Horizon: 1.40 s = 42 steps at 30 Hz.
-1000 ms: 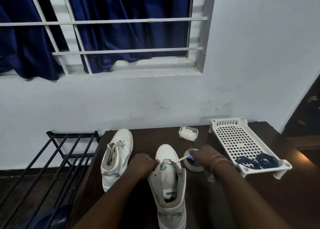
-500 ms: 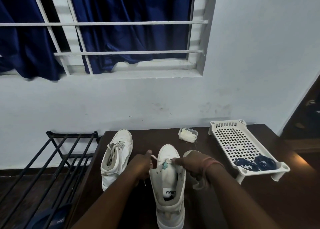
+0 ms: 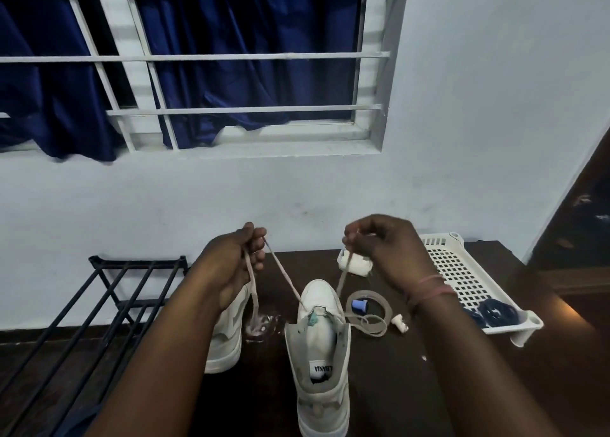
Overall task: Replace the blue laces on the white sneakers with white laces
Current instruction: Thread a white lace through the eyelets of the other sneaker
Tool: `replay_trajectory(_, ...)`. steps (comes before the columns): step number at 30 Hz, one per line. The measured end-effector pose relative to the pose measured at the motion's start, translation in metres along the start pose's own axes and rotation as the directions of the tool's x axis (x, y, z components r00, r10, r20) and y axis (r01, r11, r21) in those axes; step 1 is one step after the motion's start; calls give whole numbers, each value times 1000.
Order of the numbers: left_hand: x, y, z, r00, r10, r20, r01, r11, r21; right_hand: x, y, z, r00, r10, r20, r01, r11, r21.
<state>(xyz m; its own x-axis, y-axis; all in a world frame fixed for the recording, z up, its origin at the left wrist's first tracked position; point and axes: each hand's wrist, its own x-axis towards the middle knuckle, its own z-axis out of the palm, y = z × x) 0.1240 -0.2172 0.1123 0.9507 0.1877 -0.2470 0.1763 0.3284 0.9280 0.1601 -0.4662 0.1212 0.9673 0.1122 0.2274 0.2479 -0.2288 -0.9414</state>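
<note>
A white high-top sneaker (image 3: 321,364) stands on the dark table with its toe away from me. A white lace (image 3: 286,281) runs through its lowest eyelets, and both ends are pulled up and apart. My left hand (image 3: 236,258) is shut on the left end, whose tail hangs down to the table. My right hand (image 3: 386,245) pinches the right end above the toe. The second white sneaker (image 3: 227,334) stands to the left, partly behind my left forearm. Two coiled blue laces (image 3: 496,312) lie in the white perforated tray (image 3: 462,271) at the right.
A tape roll (image 3: 386,299) with a small blue piece inside lies right of the sneaker, next to a small white cap (image 3: 400,322). A small clear box (image 3: 358,266) sits near the wall. A black metal rack (image 3: 109,298) stands at the left.
Both hands have risen from the sneaker's eyelets and moved apart, drawing the white lace up through the shoe. The tape roll, hidden before by my right hand, is now visible.
</note>
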Motion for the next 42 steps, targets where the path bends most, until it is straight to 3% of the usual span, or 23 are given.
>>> replay_trajectory(2,-7,8,5,997,35,65,-29,995,-94,-4,-21,3,994,-70,-88,91,963,255)
replay_trajectory(5,-15,22,15,986,118,120,-87,968,-236,-8,-33,7,988,-112,-110,140,944,300)
replay_trajectory(8,-19,20,31,983,104,152,-56,953,-297,-14,-22,17,990,-18,136,-3,988,153)
replay_trajectory(10,-18,7,39,984,54,169,2,950,-312,-19,-9,29,949,80,305,-99,994,47)
replay_trajectory(12,-16,-7,43,986,22,163,23,963,-270,-19,4,39,923,92,374,-103,995,10)
replay_trajectory(14,-11,-14,44,990,15,138,14,978,-208,-13,18,42,917,132,377,-86,987,-135)
replay_trajectory(15,-8,-17,42,994,19,112,-2,988,-153,-11,26,42,912,203,357,-92,948,-303)
replay_trajectory(18,10,-36,33,996,85,0,-84,983,162,-18,45,43,842,461,281,-126,673,-728)
replay_trajectory(21,25,-81,20,996,54,-71,-3,819,574,-27,46,47,784,572,243,-164,568,-807)
replay_trajectory(23,28,-109,17,996,-32,-89,81,777,624,-25,44,46,788,572,227,-185,573,-799)
replay_trajectory(28,32,-121,24,992,-5,-125,98,656,749,-24,47,49,790,576,210,-175,540,-823)
replay_trajectory(31,37,-121,24,993,-8,-118,92,680,728,-24,48,51,796,571,202,-119,475,-872)
replay_trajectory(34,46,-129,16,984,-60,-167,143,822,551,-22,52,51,779,596,194,-112,437,-893)
replay_trajectory(38,48,-130,12,965,-71,-251,169,903,396,-22,54,52,777,601,186,-117,429,-896)
replay_trajectory(42,41,-119,22,941,-147,-306,182,979,90,-21,58,53,788,598,149,-152,423,-893)
